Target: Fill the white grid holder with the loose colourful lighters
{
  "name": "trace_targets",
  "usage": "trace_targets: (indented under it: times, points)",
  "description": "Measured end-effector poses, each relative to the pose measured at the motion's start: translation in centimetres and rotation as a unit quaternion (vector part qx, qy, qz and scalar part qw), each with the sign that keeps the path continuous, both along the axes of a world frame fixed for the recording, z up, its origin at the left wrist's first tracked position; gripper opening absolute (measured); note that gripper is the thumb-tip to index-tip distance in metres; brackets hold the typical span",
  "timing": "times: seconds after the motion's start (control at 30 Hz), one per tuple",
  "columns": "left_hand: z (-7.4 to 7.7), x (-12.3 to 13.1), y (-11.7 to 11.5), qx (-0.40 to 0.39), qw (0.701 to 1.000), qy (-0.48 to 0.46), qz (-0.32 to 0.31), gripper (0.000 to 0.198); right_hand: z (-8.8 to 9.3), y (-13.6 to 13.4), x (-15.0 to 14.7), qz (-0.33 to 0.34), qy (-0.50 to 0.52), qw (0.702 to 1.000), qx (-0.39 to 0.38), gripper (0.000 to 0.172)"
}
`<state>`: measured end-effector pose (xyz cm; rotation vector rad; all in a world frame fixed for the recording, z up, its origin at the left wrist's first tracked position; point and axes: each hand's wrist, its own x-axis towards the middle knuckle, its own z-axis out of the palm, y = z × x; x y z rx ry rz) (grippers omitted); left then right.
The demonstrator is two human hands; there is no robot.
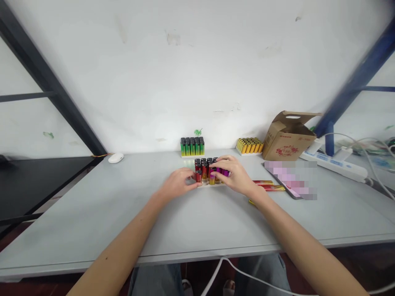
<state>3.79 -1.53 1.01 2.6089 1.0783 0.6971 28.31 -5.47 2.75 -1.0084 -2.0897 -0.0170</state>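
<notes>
In the middle of the table, rows of lighters with black tops stand in a white tray (pixel 207 186), red on the left and purple on the right. My left hand (pixel 179 183) pinches a red lighter (pixel 198 176) at the tray's front left corner. From the right, my right hand (pixel 234 172) reaches over the tray, thumb and fingers round a purple and yellow lighter (pixel 212 178) at the front. Its fingers hide part of the purple rows. Whether these lighters touch the tray floor, I cannot tell.
Behind stand a block of green lighters (pixel 192 147) and a tray of yellow lighters (pixel 249 146). Right are an open cardboard box (pixel 286 142), red-gold strips (pixel 271 188), a phone-like slab (pixel 285 181) partly blurred out, and a power strip (pixel 336 165). A white case (pixel 116 158) lies left.
</notes>
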Motion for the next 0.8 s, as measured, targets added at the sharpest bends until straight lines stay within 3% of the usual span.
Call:
trace_targets:
  times: [0.07, 0.17, 0.27, 0.47, 0.57, 0.67, 0.73, 0.8]
  points:
    - [-0.1, -0.2, 0.1, -0.005, 1.000, 0.006, 0.030, 0.043, -0.1, 0.1, 0.0, -0.008, -0.003, 1.000, -0.004, 0.020]
    - [-0.4, -0.5, 0.2, -0.032, 0.997, -0.001, 0.073, 0.086, -0.1, 0.0, 0.2, -0.004, -0.022, 1.000, 0.004, 0.019]
    - [-1.0, -0.4, 0.5, -0.035, 0.997, -0.001, 0.067, 0.107, 0.0, -0.1, 0.3, -0.001, -0.043, 0.999, 0.033, 0.019]
    - [-2.0, 0.2, 1.1, -0.034, 0.999, -0.014, 0.030, 0.101, 0.0, 0.0, -0.2, 0.004, -0.051, 0.999, -0.006, 0.023]
    - [-2.2, 0.4, 1.3, -0.032, 0.999, 0.011, 0.023, 0.087, 0.2, -0.6, 0.0, -0.018, -0.022, 1.000, -0.004, 0.033]
    - [-2.4, 0.5, 1.5, -0.021, 0.999, 0.025, 0.029, 0.075, 0.4, -2.4, 2.0, -0.099, 0.020, 0.995, 0.028, 0.046]
    - [-2.4, 0.5, 1.6, -0.018, 0.999, 0.026, 0.030, 0.074, 0.2, -4.4, 4.3, -0.142, -0.018, 0.990, -0.008, 0.034]
    - [-2.5, 0.6, 1.6, -0.019, 0.999, 0.028, 0.031, 0.075, -0.4, -6.7, 6.8, -0.144, -0.109, 0.981, -0.073, 0.028]
